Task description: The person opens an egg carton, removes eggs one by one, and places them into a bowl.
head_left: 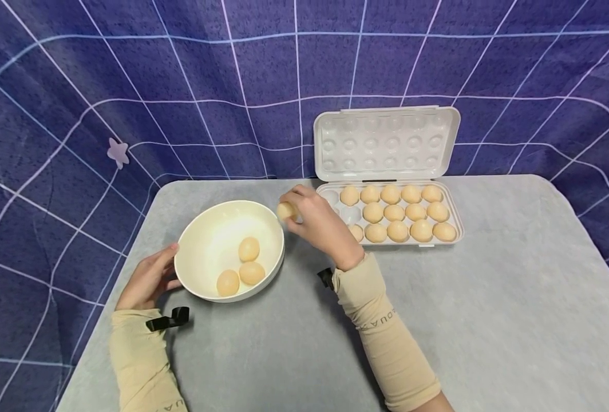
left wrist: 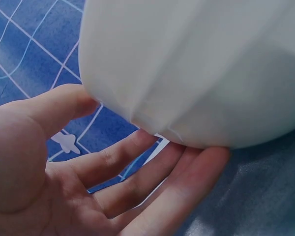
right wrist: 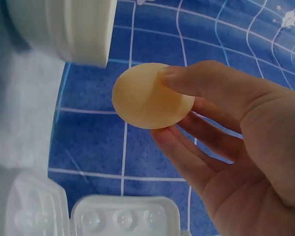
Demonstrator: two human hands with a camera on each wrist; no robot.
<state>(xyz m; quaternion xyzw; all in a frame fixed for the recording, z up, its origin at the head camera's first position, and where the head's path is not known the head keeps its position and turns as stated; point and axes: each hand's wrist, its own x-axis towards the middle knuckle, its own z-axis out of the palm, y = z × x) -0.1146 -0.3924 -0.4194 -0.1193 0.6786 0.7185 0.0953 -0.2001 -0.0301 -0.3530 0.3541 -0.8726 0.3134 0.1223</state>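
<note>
Between thumb and fingertips, my right hand [head_left: 317, 217] pinches a pale brown egg [right wrist: 140, 96], held up just past the right rim of a cream bowl [head_left: 196, 252]. Inside that bowl lie three eggs, one of them an egg [head_left: 249, 249] near the middle. My left hand [head_left: 150, 277] touches the bowl's outer left side with its thumb and fingertips, the fingers nearly straight in the left wrist view. To the right, a white egg carton [head_left: 459, 220] holds several eggs in rows. Bare cups show at its left end, partly hidden by my right hand.
The carton's lid [head_left: 387, 143] stands raised against a blue gridded curtain [head_left: 263, 68] behind the table. Both stand on a grey table [head_left: 515, 297] with rounded back corners. Black straps [head_left: 167, 319] sit at the wrists.
</note>
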